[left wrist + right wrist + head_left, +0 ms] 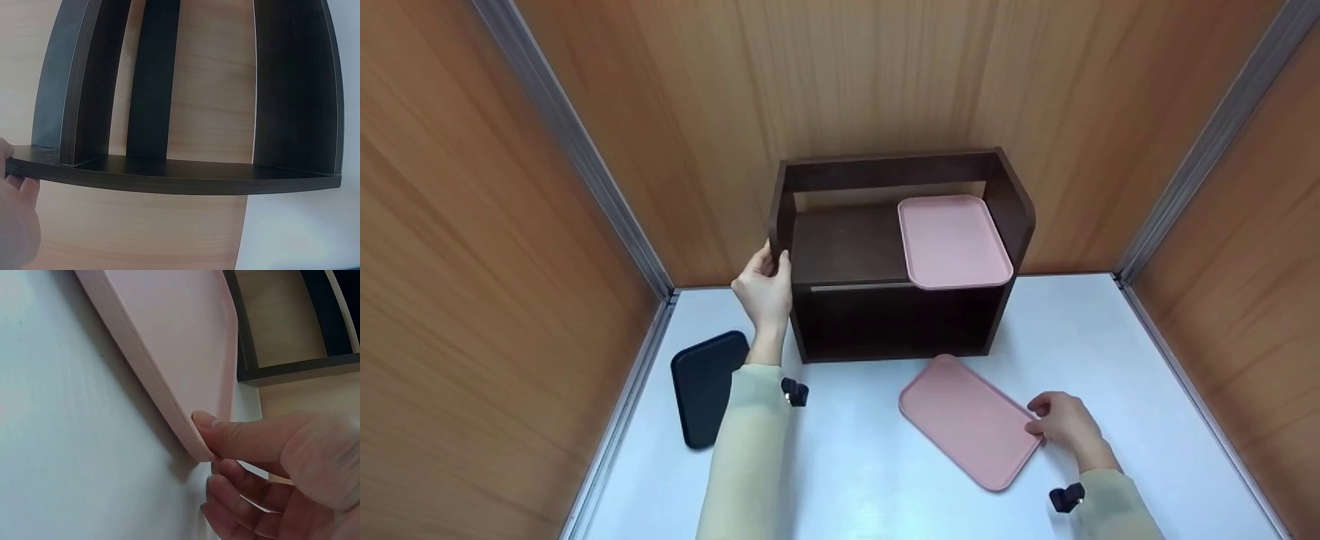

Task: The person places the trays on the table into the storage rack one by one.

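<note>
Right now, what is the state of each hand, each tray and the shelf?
Left hand: grips the shelf's left side panel.
Right hand: pinches the pink tray's edge.
Pink tray: flat on the table.
Second pink tray: on the shelf's upper level.
Dark tray: on the table, untouched.
Shelf: upright.

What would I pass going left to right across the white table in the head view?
Black tray → left hand on the dark shelf unit's side → pink tray on the table → right hand at that tray's edge.
</note>
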